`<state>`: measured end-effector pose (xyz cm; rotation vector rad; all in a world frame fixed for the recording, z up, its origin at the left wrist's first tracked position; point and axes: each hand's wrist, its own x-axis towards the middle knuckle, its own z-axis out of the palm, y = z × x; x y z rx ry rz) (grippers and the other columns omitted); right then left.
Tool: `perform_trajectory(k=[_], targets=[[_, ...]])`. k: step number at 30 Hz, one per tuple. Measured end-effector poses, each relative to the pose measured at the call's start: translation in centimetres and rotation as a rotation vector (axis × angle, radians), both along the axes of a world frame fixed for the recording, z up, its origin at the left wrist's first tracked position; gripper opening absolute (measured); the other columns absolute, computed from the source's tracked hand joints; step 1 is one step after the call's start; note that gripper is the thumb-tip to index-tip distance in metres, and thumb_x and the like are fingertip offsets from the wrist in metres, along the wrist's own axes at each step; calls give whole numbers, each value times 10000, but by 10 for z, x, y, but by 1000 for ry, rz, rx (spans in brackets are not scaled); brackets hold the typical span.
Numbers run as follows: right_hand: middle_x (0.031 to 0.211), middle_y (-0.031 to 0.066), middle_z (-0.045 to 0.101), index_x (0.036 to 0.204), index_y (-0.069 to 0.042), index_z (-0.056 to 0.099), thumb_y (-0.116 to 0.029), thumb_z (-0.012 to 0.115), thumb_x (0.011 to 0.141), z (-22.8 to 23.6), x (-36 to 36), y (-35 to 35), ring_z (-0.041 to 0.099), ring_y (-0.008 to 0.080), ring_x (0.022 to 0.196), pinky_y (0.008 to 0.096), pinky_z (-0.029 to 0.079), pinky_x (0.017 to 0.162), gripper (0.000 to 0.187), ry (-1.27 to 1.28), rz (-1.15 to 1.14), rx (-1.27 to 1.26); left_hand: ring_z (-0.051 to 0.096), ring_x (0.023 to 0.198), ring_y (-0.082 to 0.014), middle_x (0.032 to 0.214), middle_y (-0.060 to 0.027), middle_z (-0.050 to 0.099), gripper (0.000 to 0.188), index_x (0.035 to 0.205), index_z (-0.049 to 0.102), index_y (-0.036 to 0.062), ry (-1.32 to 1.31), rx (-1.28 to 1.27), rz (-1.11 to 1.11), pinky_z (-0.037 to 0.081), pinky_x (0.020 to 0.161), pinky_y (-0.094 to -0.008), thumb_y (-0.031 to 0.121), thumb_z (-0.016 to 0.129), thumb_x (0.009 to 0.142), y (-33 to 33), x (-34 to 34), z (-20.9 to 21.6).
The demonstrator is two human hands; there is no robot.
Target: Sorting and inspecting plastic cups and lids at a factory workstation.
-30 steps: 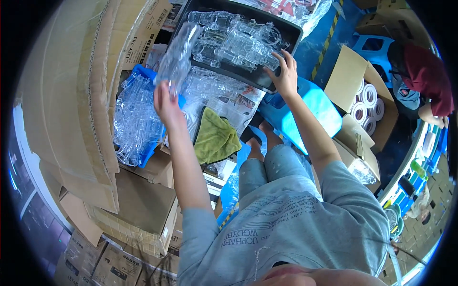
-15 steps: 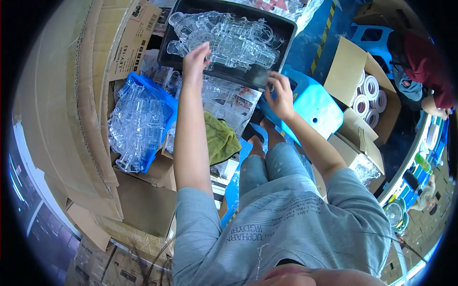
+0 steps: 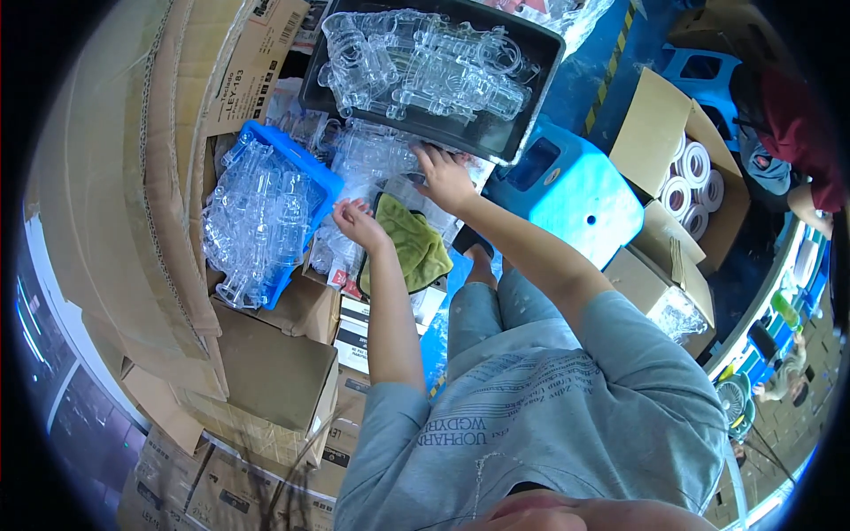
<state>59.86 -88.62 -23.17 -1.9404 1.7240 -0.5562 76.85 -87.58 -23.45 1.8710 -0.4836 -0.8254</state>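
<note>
My left hand (image 3: 360,225) is beside the right corner of a blue bin (image 3: 326,180), its fingers loosely bent and apart, with nothing visible in them. Clear plastic parts (image 3: 257,221) are heaped in that bin. Just below the near edge of a black tray (image 3: 425,133), my right hand (image 3: 447,183) reaches out with spread fingers over more clear plastic pieces (image 3: 376,150) lying on printed paper. Whether its fingertips touch them I cannot tell. Inside the black tray lies a pile of clear moulded parts (image 3: 425,71). A green cloth (image 3: 409,243) lies between and below my hands.
A blue stool (image 3: 575,199) stands right of the tray. Beyond it, an open carton (image 3: 651,133) holds several white rolls (image 3: 695,164). Tall cardboard (image 3: 106,177) walls the left side, with a brown box (image 3: 274,372) below the bin. Another person (image 3: 788,133) is at far right.
Both hands have come down from the black tray toward me. My right hand moved left to the pieces below the tray; my left hand is now by the blue bin's corner.
</note>
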Motion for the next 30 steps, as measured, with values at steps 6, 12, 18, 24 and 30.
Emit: perform_trajectory(k=[6,12,18,24,30], targets=[[1110,164,516,1278,-86,347,-248,647,719,5,2,-5,506,330,1009,404,416,847,655,-63,25,170,539,688,-151,820,-68,579,112,942,504,50,-56,70,10,409,567,-267,90,451,852,21,24,-10],[1143,180,497,1279,-94,358,-235,635,746,27,0,7,480,342,1044,398,416,856,617,-343,-34,337,575,782,-211,842,-105,599,116,875,567,3,-442,35,-422,455,692,-296,12,480,798,14,27,-10],[1172,164,484,1254,-77,385,-125,642,717,15,10,17,461,341,1071,398,401,884,597,-272,23,-17,477,1062,-254,1172,-152,470,482,1189,407,34,430,126,-166,405,861,-386,368,485,850,-8,31,-14],[1178,162,480,1243,-67,408,-81,662,698,14,3,33,455,347,1075,392,393,895,601,-422,-35,-67,360,1186,-252,1301,-139,339,707,1307,276,77,789,53,-102,313,959,-398,546,475,818,-15,25,7],[1156,172,486,1254,-58,398,-67,686,688,54,-44,58,461,347,1074,381,394,886,636,-482,-37,-47,395,1133,-237,1212,-101,406,560,1272,323,99,859,-70,-284,318,943,-387,413,509,848,2,-18,70]])
